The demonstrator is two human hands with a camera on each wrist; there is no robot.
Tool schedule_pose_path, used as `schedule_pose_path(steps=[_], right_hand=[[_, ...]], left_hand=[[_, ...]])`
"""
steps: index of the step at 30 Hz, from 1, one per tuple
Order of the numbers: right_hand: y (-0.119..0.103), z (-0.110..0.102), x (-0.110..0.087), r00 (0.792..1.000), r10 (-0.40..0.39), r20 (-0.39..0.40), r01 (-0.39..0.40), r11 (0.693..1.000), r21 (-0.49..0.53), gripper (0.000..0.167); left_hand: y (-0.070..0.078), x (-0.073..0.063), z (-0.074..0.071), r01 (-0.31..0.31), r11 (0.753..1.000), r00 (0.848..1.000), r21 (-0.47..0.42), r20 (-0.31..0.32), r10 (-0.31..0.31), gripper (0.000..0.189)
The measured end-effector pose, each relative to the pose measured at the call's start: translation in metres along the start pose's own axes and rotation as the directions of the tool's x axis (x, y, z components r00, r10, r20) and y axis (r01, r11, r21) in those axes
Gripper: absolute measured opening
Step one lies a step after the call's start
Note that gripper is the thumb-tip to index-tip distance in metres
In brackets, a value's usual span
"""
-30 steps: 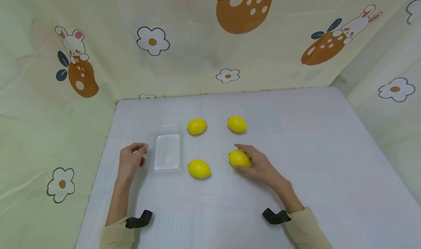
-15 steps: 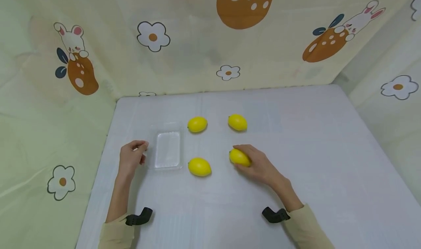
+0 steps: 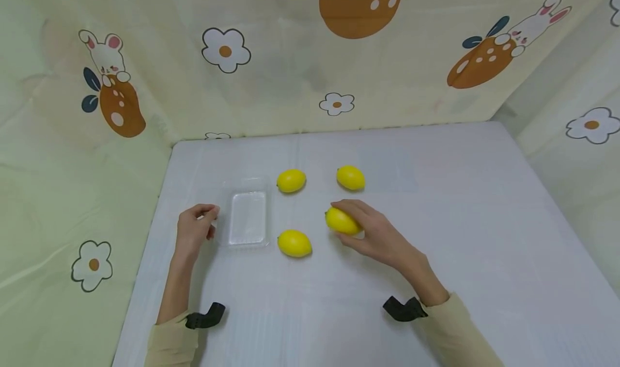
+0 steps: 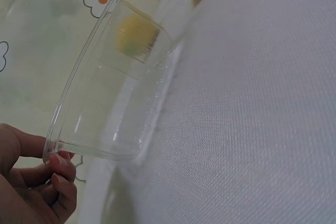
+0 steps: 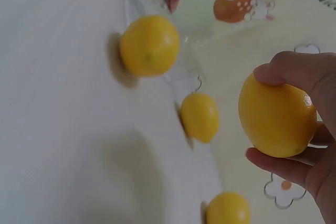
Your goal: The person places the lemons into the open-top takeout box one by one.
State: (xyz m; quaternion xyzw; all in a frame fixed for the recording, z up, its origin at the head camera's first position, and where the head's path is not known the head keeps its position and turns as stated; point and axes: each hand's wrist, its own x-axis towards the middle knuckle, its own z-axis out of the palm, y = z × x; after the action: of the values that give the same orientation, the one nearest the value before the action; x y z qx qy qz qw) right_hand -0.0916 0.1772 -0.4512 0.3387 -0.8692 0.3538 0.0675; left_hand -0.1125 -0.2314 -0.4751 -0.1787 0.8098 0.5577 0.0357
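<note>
In the head view, the right grip (image 3: 372, 230) is curled round a lemon (image 3: 342, 221), right of the clear plastic tray (image 3: 248, 219); its long axis points roughly left, between the near-left lemon (image 3: 294, 243) and far-left lemon (image 3: 291, 181). The left grip (image 3: 195, 230) is nearer the tray. Left wrist view: it pinches the tray's left rim. Right wrist view: the held lemon is clear of the bench (image 5: 52, 103).

Table (image 3: 460, 211) viewed from head, facing far, downward; tray (image 4: 97, 111) closely from left wrist, held lemon (image 5: 277, 116) from right; tray shared throughout.
</note>
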Motion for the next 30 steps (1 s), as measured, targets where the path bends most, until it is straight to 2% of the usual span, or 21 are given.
schedule_pose_path(steps=[5, 10, 17, 23, 30], right_hand=[[-0.014, 0.003, 0.020, 0.997, -0.075, 0.015, 0.074, 0.997, 0.027, 0.062], [-0.020, 0.015, 0.035, 0.992, -0.121, 0.020, 0.118, 0.989, 0.093, 0.060], [-0.027, 0.028, 0.052, 0.988, -0.141, 0.055, 0.133, 0.982, 0.134, 0.060], [-0.033, 0.037, 0.066, 0.982, -0.168, 0.082, 0.152, 0.973, 0.174, 0.058], [-0.040, 0.053, 0.082, 0.975, -0.189, 0.113, 0.162, 0.963, 0.214, 0.056]], left_hand=[[0.000, 0.001, -0.001, 0.006, 1.000, 1.000, 0.000, -0.003, -0.006, 0.032], [-0.002, 0.001, -0.002, 0.013, 1.000, 1.000, 0.003, -0.005, -0.013, 0.031], [-0.002, 0.002, 0.000, -0.013, 1.000, 1.000, -0.003, -0.002, 0.013, 0.031], [0.001, 0.001, 0.002, -0.011, 1.000, 1.000, -0.022, -0.012, 0.011, 0.028], [-0.003, 0.001, 0.002, -0.023, 1.000, 1.000, -0.014, -0.011, 0.022, 0.028]])
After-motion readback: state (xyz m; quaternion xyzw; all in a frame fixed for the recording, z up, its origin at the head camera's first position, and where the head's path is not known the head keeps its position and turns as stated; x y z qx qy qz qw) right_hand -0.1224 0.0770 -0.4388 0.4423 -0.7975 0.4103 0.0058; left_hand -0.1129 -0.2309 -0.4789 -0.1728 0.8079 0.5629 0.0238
